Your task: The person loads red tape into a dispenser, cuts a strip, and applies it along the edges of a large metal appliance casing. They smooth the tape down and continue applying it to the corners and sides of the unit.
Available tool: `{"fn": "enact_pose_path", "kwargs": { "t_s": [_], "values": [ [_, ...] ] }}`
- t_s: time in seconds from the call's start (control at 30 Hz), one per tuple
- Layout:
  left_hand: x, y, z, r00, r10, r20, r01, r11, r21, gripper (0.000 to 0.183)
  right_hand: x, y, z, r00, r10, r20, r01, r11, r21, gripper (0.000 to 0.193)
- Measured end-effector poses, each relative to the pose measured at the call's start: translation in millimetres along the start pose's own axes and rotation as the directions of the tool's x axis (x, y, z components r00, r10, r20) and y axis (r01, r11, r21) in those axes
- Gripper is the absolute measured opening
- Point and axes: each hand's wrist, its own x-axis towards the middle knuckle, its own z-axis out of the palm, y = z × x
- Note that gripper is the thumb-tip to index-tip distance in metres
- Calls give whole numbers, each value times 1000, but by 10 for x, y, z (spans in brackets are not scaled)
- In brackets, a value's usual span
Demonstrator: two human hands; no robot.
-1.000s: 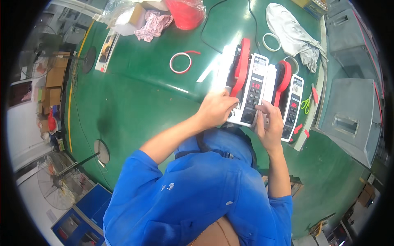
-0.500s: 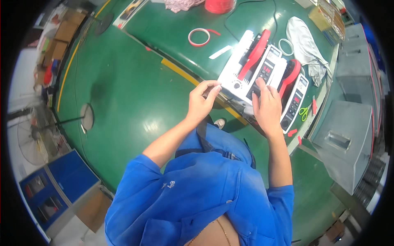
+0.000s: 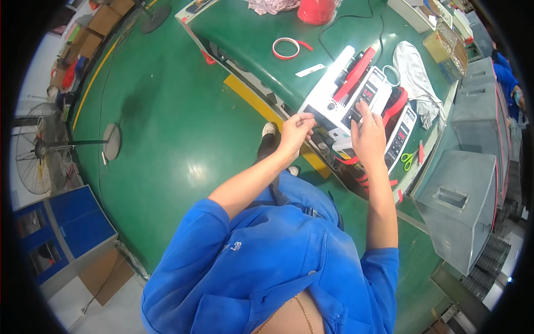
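Note:
A white tape dispenser machine [image 3: 318,104] with a red tape roll [image 3: 356,73] and a lit red display stands at the table's front edge. My right hand [image 3: 368,138] is over its control panel, fingers extended, one fingertip at the buttons. At the machine's front left corner, my left hand [image 3: 296,133] has thumb and fingers drawn together; whatever may be between them cannot be made out. A second, similar dispenser [image 3: 401,138] stands to the right, holding another red roll [image 3: 396,104]. Green-handled scissors [image 3: 408,161] lie beside it.
On the green table [image 3: 253,33] lie a loose red tape roll [image 3: 276,49], a white strip [image 3: 309,70], a pale ring [image 3: 385,70] and a grey cloth [image 3: 418,75]. Grey metal boxes [image 3: 453,214] stand at the right. Red tape strips [image 3: 364,181] hang by the table edge.
The whole view has shifted, so the table sits farther right and lower. My left hand has come in closer to the dispenser's front corner. My right hand stays at the panel.

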Motion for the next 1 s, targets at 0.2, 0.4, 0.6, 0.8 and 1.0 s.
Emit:
{"fn": "enact_pose_path", "kwargs": {
  "t_s": [0.2, 0.4, 0.6, 0.8, 1.0],
  "values": [
    [8, -35, 58, 1000, -10, 18, 10, 1000, 2, 32, -7, 12, 21, 1000, -14, -8, 14, 1000, 9, 51],
    [18, -81, 150, 999, -11, -38, 11, 1000, 13, 24, -46, 13, 44, 1000, -1, -25, 2, 1000, 16, 51],
    [67, -88, 127, 998, -46, -45, 46, 999, 15, 19, -45, 42, 71, 999, -12, -40, 13, 1000, 9, 50],
    [27, -94, 63, 997, -76, -25, 76, 997, 3, 18, -20, 21, 47, 999, -42, -11, 41, 997, -68, 51],
    [-55, -118, -106, 992, -123, -16, 122, 992, -23, 17, -37, 49, 17, 998, -53, -23, 53, 998, -21, 54]
  ]
}}
